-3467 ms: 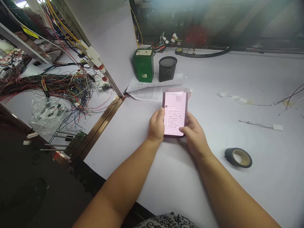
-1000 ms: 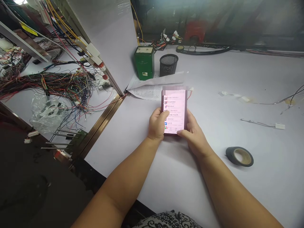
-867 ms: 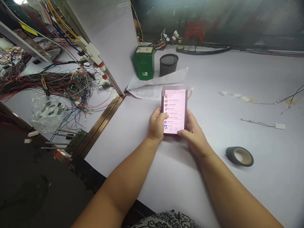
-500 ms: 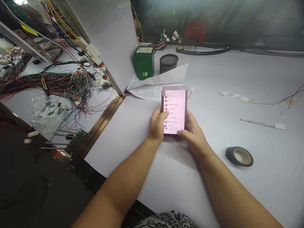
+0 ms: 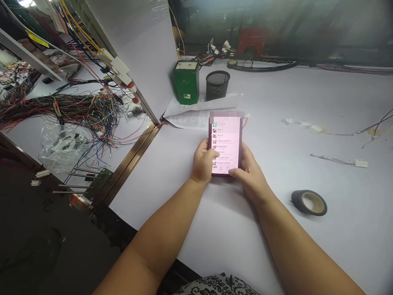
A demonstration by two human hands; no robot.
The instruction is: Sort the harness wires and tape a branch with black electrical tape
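Observation:
A smartphone [image 5: 227,141] with a lit, pinkish screen stands upright between my two hands, a list of chat entries showing on it. My left hand [image 5: 203,162] wraps its left edge, the thumb lying over the screen. On the other side my right hand [image 5: 253,176] grips the lower right edge, with its thumb at the bottom of the screen. The fingers behind the phone are mostly hidden. Just beyond the phone lies a printed sheet of paper [image 5: 193,118], its far edge curling up.
Behind the paper stand a green box [image 5: 186,84] and a black mesh cup [image 5: 217,85]. A roll of black tape [image 5: 309,202] and a short wire with a white connector [image 5: 361,163] lie on the right. Bundled wires [image 5: 76,108] fill the left side beyond a metal-edged frame [image 5: 132,162].
The list on the screen has scrolled down a little, and my left thumb has moved slightly lower. The paper's raised edge has sunk. My grip on the phone stays the same.

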